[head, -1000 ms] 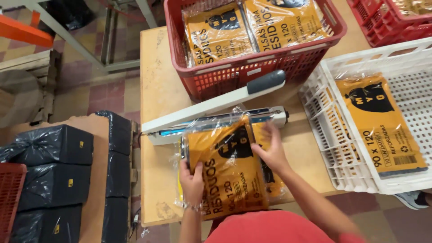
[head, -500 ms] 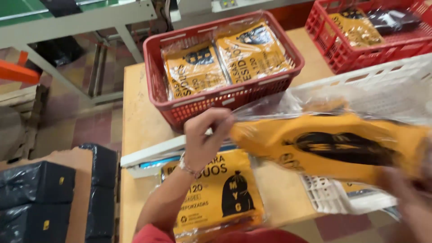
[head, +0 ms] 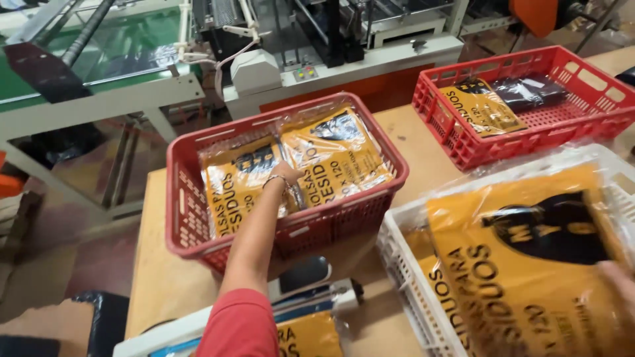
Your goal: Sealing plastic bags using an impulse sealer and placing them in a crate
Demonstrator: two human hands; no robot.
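Across the top of the frame we see a grey and white metal packaging machine (head: 317, 39), with a green flat surface (head: 112, 46) at the upper left on pale metal legs. At the upper right sits a shallow red plastic crate (head: 595, 109) on the light wooden bench (head: 159, 277); in it lie a yellow printed packet (head: 479, 109) and a dark wrapped packet (head: 529, 89), side by side. Near the bottom centre we make out a white heat sealer with a black handle (head: 301, 284), and just below it, part of another yellow packet (head: 307, 334). At the lower left corner, black wrapped bundles (head: 106, 320) rest beside brown cardboard (head: 40, 327).
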